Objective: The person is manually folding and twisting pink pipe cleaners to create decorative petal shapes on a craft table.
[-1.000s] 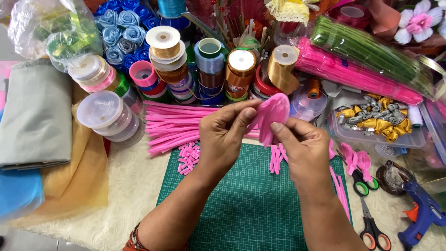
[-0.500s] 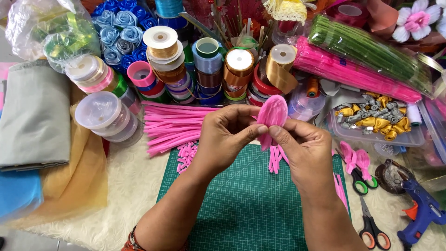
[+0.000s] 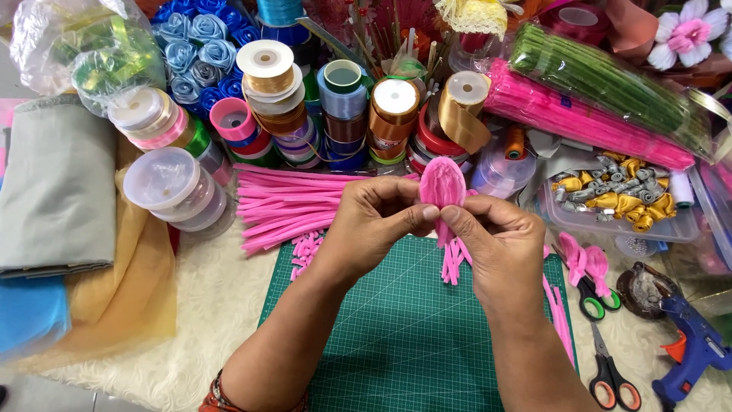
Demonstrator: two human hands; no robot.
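Note:
A pink petal-shaped piece is held upright over the green cutting mat. My left hand pinches its lower left side, and my right hand pinches its lower right side, thumbs meeting at its base. Behind the hands lies a heap of pink chenille stems. Short pink stem pieces lie at the mat's upper left corner, and several more show between my hands.
Ribbon spools stand in rows at the back. Clear round tubs and folded cloth are left. Right are finished pink petals, scissors, a blue glue gun, a tray of gold and silver rosettes.
The petal piece has turned from tilted to upright and faces the camera more. Both hands shifted slightly, fingertips closing together at its base.

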